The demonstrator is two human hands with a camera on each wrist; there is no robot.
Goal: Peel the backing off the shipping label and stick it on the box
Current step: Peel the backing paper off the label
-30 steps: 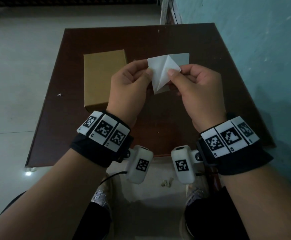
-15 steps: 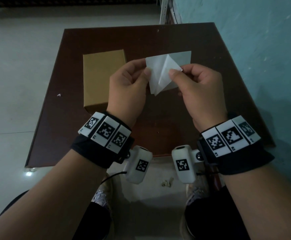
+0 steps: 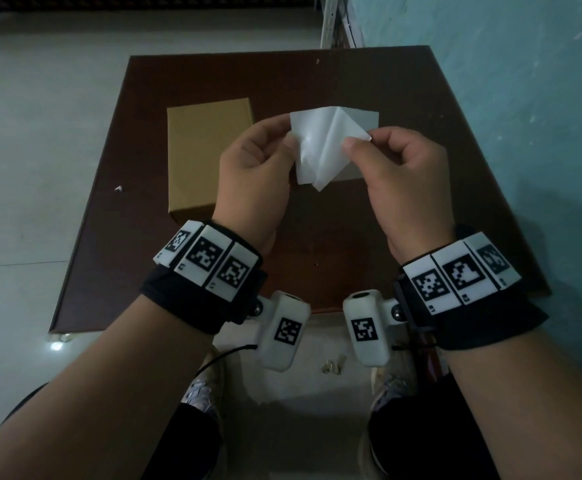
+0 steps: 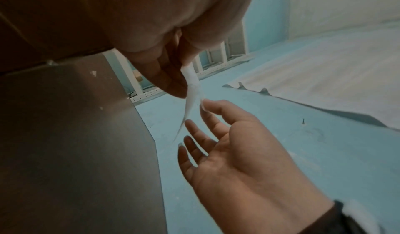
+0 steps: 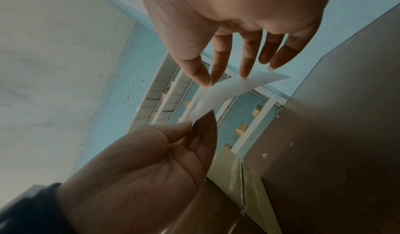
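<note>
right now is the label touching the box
Apart. The head view shows both hands holding the label up in the air, right of the box lying on the table.

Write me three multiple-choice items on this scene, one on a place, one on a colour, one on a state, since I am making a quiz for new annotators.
1. Where is the box?
A. On the table, beyond the left hand
B. On the floor
C. In the right hand

2. What colour is the box?
A. White
B. Brown
C. Blue

3. What state is the label in?
A. Stuck flat on the box
B. Lying untouched on the table
C. Held in the air by both hands, its two layers partly pulled apart

Answers:
1 A: the head view shows it resting on the dark table.
2 B: its top and side look cardboard brown.
3 C: each hand pinches a white layer, and a corner is folded away from the other sheet.
</note>
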